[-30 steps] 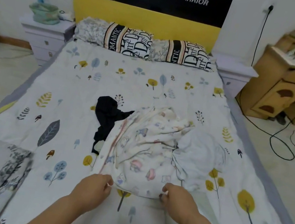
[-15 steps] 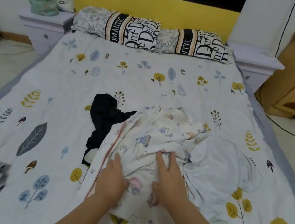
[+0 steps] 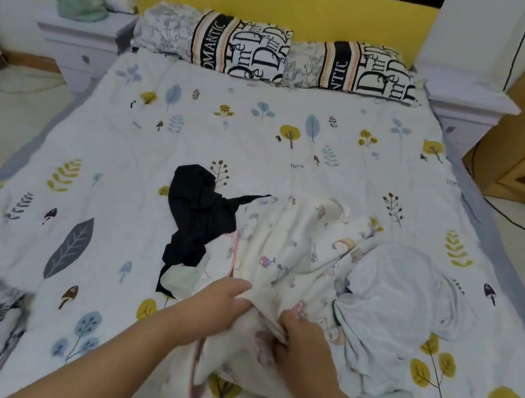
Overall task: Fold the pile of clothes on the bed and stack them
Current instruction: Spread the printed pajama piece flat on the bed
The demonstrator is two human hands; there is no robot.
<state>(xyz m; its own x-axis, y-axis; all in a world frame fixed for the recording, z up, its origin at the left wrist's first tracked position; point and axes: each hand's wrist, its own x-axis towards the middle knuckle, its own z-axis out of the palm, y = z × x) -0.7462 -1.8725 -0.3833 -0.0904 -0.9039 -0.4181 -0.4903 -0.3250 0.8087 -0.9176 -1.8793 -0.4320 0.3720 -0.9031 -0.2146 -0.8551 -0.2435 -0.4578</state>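
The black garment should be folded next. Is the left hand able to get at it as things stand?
Probably yes: the black garment lies uncovered just beyond the left hand, though that hand grips the cartoon-print cloth.

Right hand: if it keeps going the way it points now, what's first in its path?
Probably more of the cartoon-print garment the right hand already grips; its fingers aim up-left toward the left hand, close beside it. Depth is unclear.
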